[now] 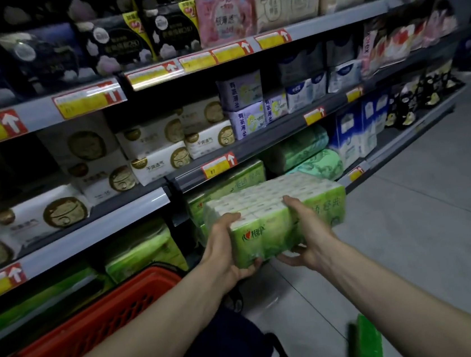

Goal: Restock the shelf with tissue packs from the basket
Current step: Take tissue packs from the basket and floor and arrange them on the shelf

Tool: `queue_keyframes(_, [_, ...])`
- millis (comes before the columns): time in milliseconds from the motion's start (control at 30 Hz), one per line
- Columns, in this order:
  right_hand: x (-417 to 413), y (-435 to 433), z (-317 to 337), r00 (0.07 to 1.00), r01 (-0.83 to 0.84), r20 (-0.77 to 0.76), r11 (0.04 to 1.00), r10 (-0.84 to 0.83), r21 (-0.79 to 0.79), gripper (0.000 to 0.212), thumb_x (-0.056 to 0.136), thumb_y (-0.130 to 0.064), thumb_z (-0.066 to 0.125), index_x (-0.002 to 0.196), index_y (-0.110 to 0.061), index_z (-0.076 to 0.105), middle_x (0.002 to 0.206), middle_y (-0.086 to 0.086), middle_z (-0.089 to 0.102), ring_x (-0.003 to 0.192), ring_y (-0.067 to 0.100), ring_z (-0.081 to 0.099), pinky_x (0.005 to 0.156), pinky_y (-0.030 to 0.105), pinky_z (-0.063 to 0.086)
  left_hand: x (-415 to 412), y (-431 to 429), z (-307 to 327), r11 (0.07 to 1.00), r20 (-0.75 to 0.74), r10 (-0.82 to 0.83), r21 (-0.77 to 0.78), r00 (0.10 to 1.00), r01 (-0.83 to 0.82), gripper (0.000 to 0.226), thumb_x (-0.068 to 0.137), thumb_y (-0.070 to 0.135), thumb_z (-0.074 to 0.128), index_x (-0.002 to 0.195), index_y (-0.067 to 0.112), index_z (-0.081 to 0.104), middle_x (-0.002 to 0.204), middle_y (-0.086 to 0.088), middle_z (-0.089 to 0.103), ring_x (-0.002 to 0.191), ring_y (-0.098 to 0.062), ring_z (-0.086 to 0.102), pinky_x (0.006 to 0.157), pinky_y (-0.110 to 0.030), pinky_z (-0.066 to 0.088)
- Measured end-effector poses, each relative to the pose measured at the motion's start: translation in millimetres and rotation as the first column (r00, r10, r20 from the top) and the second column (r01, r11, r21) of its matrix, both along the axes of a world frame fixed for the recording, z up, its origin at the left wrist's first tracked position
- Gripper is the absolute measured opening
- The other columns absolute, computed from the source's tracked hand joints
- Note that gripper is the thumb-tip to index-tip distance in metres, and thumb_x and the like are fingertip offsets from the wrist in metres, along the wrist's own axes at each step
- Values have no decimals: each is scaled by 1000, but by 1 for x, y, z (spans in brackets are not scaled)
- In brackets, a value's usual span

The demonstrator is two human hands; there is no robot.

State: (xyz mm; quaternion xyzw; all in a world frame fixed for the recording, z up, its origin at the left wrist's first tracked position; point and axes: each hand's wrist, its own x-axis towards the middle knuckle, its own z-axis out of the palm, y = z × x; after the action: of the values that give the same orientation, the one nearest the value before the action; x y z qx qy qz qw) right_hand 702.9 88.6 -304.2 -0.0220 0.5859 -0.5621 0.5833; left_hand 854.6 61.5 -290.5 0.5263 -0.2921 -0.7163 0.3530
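We hold the green plastic-wrapped tissue multipack (277, 217) level at the grey bottom shelf (400, 143), fingers of left hand (227, 246) and right hand (308, 234) clamped on it for sliding in.

1. One view only: a head-worn, wide-angle camera. Straight shelf edges bow toward the frame borders.
2. It looks forward and down from above and behind the forearms (156, 319), which enter from the bottom edge.
3. It faces the shelf (101, 226) at an angle. The racks fill the left and top and run away to the upper right; the floor (421, 201) fills the right.
4. Close range: left grip (227, 248), right grip (308, 237) and tissue pack (275, 200) sit near frame centre, at the end of the outstretched arms.
5. The basket (110, 304) is at lower left, just under the lens and cropped by the bottom edge.
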Motion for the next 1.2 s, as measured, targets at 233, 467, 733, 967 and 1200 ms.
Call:
queue_keyframes(233, [43,-65,4,925,380,-16,925,-380,-15,79,63,-37,88,126,-15,46,119,15,66,98,40,69,84,64,60,2,-36,-12,994,-15,110,-14,994,-110,33,86,42,66,105,15,70,80,-11,76,72,-29,70,65,-34,56])
queue_keyframes(467, [74,-114,-11,849,525,-67,851,-523,1,87,60,-45,87,133,-13,54,130,11,66,114,36,65,103,53,52,7,-64,-39,975,-101,223,29,970,-221,44,89,39,61,119,8,69,100,-17,79,72,-29,74,61,-35,60])
queue_keyframes(733, [74,-139,-31,886,454,-119,890,-447,38,90,66,-57,79,143,-22,47,142,12,55,125,39,56,108,57,47,2,-104,-67,939,14,342,-18,939,-342,65,67,48,72,126,25,59,121,-11,69,101,-34,72,81,-55,61])
queue_keyframes(967, [92,-157,-38,958,145,-255,989,-133,31,88,94,-62,65,166,-29,25,168,7,17,149,36,34,118,49,34,22,-151,-77,919,9,394,17,919,-394,86,46,60,72,126,28,65,132,-8,65,112,-35,66,77,-47,60])
queue_keyframes(1200, [115,-172,-55,957,111,-264,992,-121,-52,82,99,-52,63,166,-34,21,174,-2,17,153,35,35,123,52,33,25,-186,-100,816,86,574,19,814,-577,80,54,74,61,118,27,65,132,-5,46,111,-32,62,87,-51,59])
